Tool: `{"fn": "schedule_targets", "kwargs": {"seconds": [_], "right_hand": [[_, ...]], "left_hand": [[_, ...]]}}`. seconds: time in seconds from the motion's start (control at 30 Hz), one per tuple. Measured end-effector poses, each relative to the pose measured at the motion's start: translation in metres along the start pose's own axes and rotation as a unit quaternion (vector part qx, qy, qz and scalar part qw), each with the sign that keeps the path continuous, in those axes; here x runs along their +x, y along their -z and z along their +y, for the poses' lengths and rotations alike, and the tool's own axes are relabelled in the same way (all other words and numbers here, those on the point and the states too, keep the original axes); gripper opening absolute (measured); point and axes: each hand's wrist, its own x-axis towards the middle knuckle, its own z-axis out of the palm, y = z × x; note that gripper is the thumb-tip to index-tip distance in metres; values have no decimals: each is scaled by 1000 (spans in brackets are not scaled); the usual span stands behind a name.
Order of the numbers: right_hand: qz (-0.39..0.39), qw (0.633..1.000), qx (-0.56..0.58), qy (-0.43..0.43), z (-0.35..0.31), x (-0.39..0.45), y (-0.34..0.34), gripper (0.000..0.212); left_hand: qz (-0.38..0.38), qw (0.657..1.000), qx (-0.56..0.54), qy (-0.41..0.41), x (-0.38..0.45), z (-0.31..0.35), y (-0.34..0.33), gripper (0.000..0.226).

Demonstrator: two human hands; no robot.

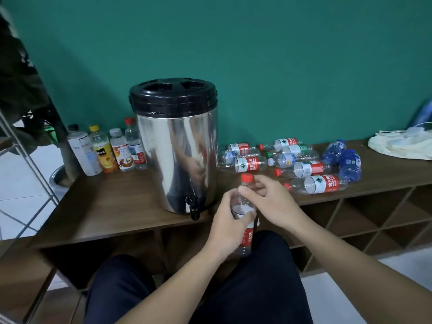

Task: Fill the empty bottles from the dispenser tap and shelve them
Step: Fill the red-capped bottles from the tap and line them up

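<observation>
Nearest, both hands grip one clear bottle (245,226) upright above the lap: left hand (230,226) wraps its body, right hand (268,197) pinches the neck under the red cap (247,177). Beyond, the steel dispenser (176,157) stands on the table (105,206), its tap (192,206) just left of the bottle; empty bottles (304,163) lie behind.

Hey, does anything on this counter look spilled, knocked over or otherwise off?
No spill shows. The empty bottles right of the dispenser lie on their sides in a loose pile, while four bottles on its left stand upright.
</observation>
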Motion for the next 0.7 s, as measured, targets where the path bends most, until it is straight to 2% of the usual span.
{"fn": "schedule_targets", "kwargs": {"seconds": [0.13, 0.2, 0.3, 0.4, 0.5, 0.6, 0.7], "right_hand": [[27, 997, -66, 4, -5, -7, -17, 32], [44, 998, -38, -6, -3, -8, -24, 37], [37, 999, -16, -9, -1, -7, -32, 47], [40, 993, -110, 13, -4, -4, -30, 62], [48, 972, -228, 37, -9, 6, -26, 81], [15, 949, -313, 40, -14, 14, -27, 83], [-36, 949, -308, 51, -13, 20, -28, 76]], "left_hand": [[2, 1000, 0, -17, -20, -16, 8, 65], [7, 1000, 16, -18, -30, -26, 12, 69], [25, 998, 59, -16, -40, -43, 18, 59], [29, 997, 72, -13, -45, -55, 24, 55], [25, 996, 80, -21, -46, -61, 29, 58], [18, 996, 82, -28, -46, -66, 32, 59], [7, 997, 79, -26, -48, -70, 35, 60]]}}
